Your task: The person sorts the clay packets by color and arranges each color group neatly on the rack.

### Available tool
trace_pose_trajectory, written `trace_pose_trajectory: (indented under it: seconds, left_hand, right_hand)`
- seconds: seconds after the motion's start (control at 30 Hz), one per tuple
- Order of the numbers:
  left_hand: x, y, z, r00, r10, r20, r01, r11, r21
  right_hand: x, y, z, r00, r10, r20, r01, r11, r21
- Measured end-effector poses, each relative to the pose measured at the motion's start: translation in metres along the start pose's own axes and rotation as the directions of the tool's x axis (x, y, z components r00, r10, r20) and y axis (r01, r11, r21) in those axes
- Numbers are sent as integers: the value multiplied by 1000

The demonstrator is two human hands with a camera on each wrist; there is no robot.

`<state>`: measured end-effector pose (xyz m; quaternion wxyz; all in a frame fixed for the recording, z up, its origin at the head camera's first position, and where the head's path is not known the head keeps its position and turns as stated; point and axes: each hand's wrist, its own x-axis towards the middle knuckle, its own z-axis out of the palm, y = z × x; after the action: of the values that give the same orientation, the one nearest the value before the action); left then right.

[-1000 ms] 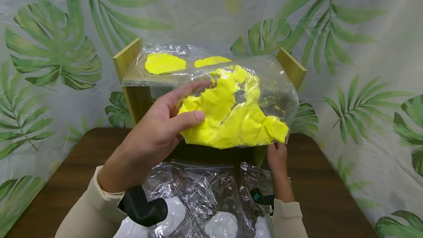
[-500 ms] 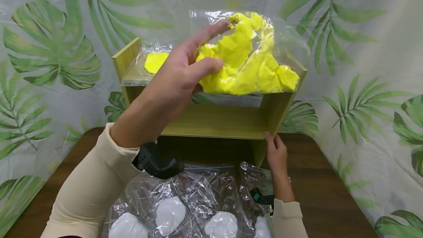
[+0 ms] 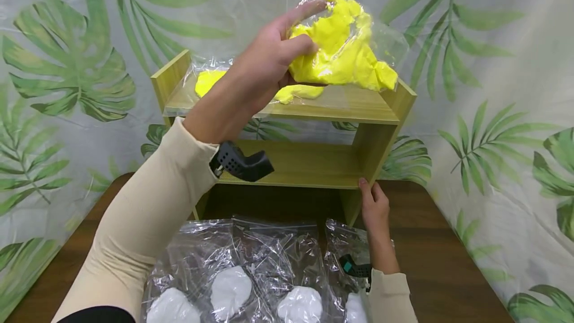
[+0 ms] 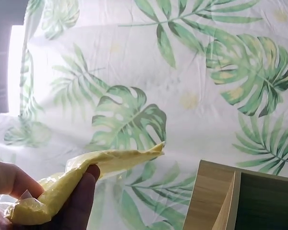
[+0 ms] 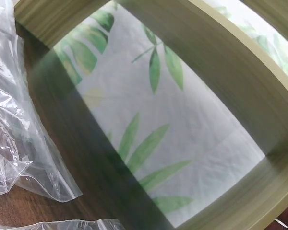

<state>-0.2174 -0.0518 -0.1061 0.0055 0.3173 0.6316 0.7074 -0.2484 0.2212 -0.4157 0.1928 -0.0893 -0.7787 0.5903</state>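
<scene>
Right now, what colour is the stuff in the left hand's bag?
Bright yellow; the material shows best in the head view.

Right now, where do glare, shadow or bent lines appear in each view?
Head view: glare on the yellow bag and the clear bags, deep shadow at the bottom of the wooden shelf; left wrist view: a bright strip washed out near the left edge; right wrist view: the shelf edges bow, likely lens distortion.

Indoor booth: leaf-print cloth point(image 3: 475, 59) behind brown table point(image 3: 444, 248)
</scene>
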Motion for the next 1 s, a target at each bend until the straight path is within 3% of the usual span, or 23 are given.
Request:
trace_pose_trajectory:
  seconds: [0.23, 0.4, 0.73, 1.0]
  left_hand:
    - [41, -17, -5, 996, -86, -36, 82, 991, -108]
    - [61, -31, -10, 982, -174, -76, 163, 978, -131]
    - [72, -54, -16, 939, -332, -88, 327, 943, -66]
    - [75, -67, -10, 916, -398, -55, 394, 917, -67]
  right_hand:
    - [-3, -2, -1, 1000, 8, 8, -8, 1000, -10]
    - [-5, -3, 3, 1000, -2, 2, 2, 1000, -25]
    - [-4, -1, 11, 999, -40, -17, 39, 999, -14]
    - [-5, 0, 13, 1000, -25, -14, 25, 1000, -18]
